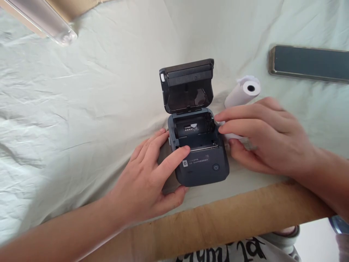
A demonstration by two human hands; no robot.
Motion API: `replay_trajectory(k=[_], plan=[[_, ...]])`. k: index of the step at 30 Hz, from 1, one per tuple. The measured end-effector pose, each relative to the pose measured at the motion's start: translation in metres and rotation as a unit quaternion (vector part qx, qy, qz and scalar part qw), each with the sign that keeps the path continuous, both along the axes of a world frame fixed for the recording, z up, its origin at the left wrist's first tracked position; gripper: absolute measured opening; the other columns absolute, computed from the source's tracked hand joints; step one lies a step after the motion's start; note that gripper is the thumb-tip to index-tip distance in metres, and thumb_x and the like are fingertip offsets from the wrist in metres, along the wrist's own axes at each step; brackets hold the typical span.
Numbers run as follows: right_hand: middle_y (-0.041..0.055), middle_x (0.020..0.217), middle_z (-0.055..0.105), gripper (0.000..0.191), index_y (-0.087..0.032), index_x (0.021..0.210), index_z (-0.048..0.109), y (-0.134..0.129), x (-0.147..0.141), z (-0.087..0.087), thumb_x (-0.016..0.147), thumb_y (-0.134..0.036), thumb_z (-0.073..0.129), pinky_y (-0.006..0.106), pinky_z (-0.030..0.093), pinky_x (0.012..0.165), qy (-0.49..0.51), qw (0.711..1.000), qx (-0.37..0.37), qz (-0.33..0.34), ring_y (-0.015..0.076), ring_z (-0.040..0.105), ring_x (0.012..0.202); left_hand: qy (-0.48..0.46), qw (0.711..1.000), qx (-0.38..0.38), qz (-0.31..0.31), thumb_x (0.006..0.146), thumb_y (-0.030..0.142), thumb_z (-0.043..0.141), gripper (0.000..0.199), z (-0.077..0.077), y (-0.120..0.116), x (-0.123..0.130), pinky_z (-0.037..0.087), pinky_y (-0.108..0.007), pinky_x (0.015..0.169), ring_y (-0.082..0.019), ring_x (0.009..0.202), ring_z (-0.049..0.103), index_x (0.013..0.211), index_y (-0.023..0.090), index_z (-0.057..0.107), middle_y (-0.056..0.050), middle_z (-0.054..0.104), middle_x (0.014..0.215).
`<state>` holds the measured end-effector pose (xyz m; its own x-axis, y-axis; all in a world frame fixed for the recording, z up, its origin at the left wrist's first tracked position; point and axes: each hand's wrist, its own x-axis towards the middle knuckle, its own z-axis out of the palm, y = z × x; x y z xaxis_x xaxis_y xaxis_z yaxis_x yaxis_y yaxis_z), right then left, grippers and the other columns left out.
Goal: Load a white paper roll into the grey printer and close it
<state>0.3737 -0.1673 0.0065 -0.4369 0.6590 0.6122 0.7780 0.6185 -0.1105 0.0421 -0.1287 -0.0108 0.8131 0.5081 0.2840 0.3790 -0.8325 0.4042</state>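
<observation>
A small dark label printer (pixel 200 174) stands on the cloth with its lid (pixel 188 87) raised, its paper bay facing up. My left hand (pixel 148 171) holds the printer's left side, one finger resting on the front rim of the bay. At the printer's right edge is my right hand (pixel 261 134), its fingertips touching or very near the bay's side. Something white shows between its thumb and fingers, mostly hidden by them. Just behind that hand a white paper roll (pixel 240 94) lies with its dark core hole visible and its outer end loose.
A phone (pixel 311 62) lies at the right. At the upper left are a clear plastic case (pixel 51 25) and a brown cardboard piece (pixel 76 8). The wrinkled pale cloth (pixel 81 91) ends at a wooden edge (pixel 212 218) near my body.
</observation>
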Motion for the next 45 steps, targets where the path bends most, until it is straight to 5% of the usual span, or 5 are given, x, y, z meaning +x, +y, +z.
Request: replay_trajectory(k=[12,19,31,38,45], plan=[[0.0122,0.131,0.075,0.044,-0.033,0.151,0.070,-0.001,0.019,-0.003,0.109,-0.026,0.077,0.051,0.071,0.092,0.006,0.994,-0.080,-0.075,0.0329,0.078,0.115,-0.004,1.000,-0.009,-0.004,0.108,0.030,0.074,0.071,0.002,0.000,0.000,0.065,-0.075,0.131,-0.052,0.175,0.061,0.176,0.026,0.054,-0.029,0.062,0.179],[0.0090,0.135,0.078,0.039,-0.035,0.144,0.067,-0.003,0.003,-0.009,0.108,-0.020,0.067,0.048,0.071,0.095,0.076,0.992,-0.086,-0.056,0.0303,0.078,0.121,0.000,1.000,-0.002,-0.012,0.115,0.034,0.066,0.064,0.001,0.002,0.000,0.065,-0.074,0.131,-0.050,0.176,0.059,0.177,0.025,0.054,-0.030,0.062,0.177],[0.0036,0.114,0.078,0.036,-0.033,0.146,0.066,-0.005,0.003,-0.008,0.112,-0.025,0.068,0.038,0.063,0.068,0.080,0.987,-0.116,-0.073,0.0224,0.073,0.083,0.000,1.000,-0.003,-0.012,0.113,0.032,0.069,0.065,0.002,0.002,0.000,0.066,-0.074,0.130,-0.050,0.175,0.060,0.176,0.025,0.055,-0.029,0.063,0.177],[-0.0007,0.118,0.084,0.062,-0.037,0.144,0.064,-0.002,0.006,0.000,0.094,-0.002,0.058,0.038,0.064,0.070,0.066,0.985,-0.161,0.000,0.0225,0.079,0.088,-0.009,1.000,-0.008,-0.012,0.108,0.031,0.074,0.071,0.001,0.001,0.000,0.065,-0.076,0.129,-0.054,0.173,0.062,0.176,0.024,0.056,-0.030,0.063,0.177],[0.0086,0.127,0.081,0.040,-0.029,0.149,0.066,-0.006,0.007,-0.004,0.110,-0.021,0.067,0.038,0.070,0.074,0.073,0.988,-0.128,-0.055,0.0237,0.080,0.091,-0.006,1.000,-0.011,-0.011,0.107,0.029,0.077,0.072,0.001,0.002,0.000,0.064,-0.073,0.131,-0.051,0.175,0.061,0.176,0.025,0.056,-0.029,0.063,0.178]])
